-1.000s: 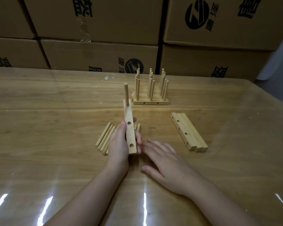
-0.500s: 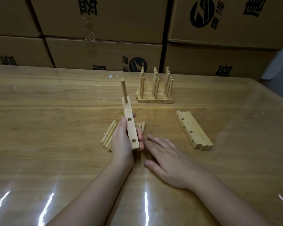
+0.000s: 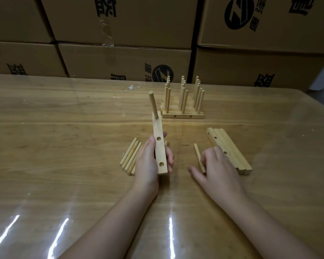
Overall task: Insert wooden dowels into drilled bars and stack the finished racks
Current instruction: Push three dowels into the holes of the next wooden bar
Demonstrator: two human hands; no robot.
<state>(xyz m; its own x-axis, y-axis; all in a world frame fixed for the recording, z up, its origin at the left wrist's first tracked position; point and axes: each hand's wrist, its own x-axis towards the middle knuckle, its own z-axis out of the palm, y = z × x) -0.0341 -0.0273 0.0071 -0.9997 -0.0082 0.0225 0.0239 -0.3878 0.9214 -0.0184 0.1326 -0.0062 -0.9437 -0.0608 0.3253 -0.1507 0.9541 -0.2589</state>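
My left hand (image 3: 148, 161) grips a drilled wooden bar (image 3: 159, 146) held above the table, with one dowel (image 3: 153, 105) standing in its far hole and two near holes empty. My right hand (image 3: 215, 169) pinches a single loose dowel (image 3: 199, 158) between thumb and fingers, to the right of the bar and apart from it. A pile of loose dowels (image 3: 130, 156) lies left of my left hand. Several bare drilled bars (image 3: 230, 148) lie side by side at right. Finished racks (image 3: 182, 105) with upright dowels stand together behind.
The wooden table (image 3: 64, 137) is covered with a glossy clear sheet. Stacked cardboard boxes (image 3: 120, 58) form a wall along its far edge. The table's right edge runs near the bare bars.
My right hand moved right, away from the bar, and now holds one dowel; before it lay flat with fingers spread. The left hand keeps the bar, lifted slightly.
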